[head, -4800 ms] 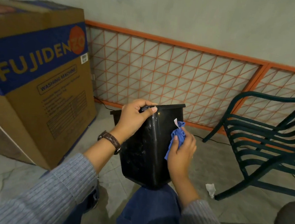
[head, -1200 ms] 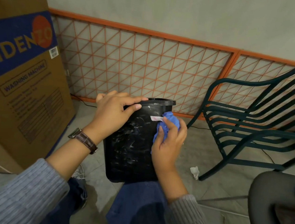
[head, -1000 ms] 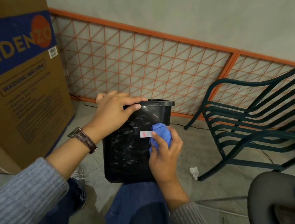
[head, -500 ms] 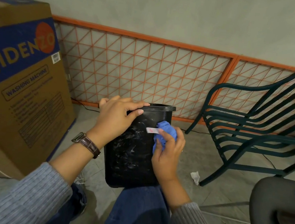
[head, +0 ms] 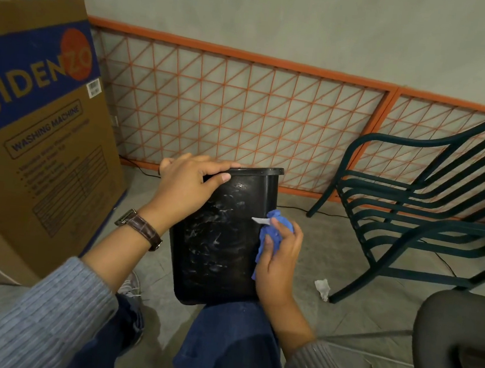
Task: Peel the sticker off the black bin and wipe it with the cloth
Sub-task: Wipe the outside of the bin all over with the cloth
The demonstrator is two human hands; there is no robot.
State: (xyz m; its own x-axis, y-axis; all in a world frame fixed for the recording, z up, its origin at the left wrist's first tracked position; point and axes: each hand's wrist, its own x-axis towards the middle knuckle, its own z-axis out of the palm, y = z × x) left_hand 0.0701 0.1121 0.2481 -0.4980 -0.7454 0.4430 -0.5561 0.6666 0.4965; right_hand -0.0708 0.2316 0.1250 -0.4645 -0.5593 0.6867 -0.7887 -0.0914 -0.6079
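Note:
The black bin (head: 221, 240) stands upright on my right knee, its near wall streaked with whitish smears. My left hand (head: 188, 185) grips its rim at the near left corner, thumb over the edge. My right hand (head: 280, 257) presses a bunched blue cloth (head: 274, 230) against the bin's right side, about halfway up. A small white sticker (head: 258, 220) pokes out leftward from the cloth at my fingertips, over the bin's wall.
A large cardboard washing-machine box (head: 38, 125) stands at the left. An orange mesh panel (head: 241, 119) leans on the wall behind. A dark green chair (head: 414, 216) is at the right, a crumpled white scrap (head: 322, 287) on the floor by its leg. A dark seat (head: 456, 343) is at the lower right.
My right hand with the cloth and sticker has slid down and to the right along the bin's side. My left hand has kept its hold on the rim.

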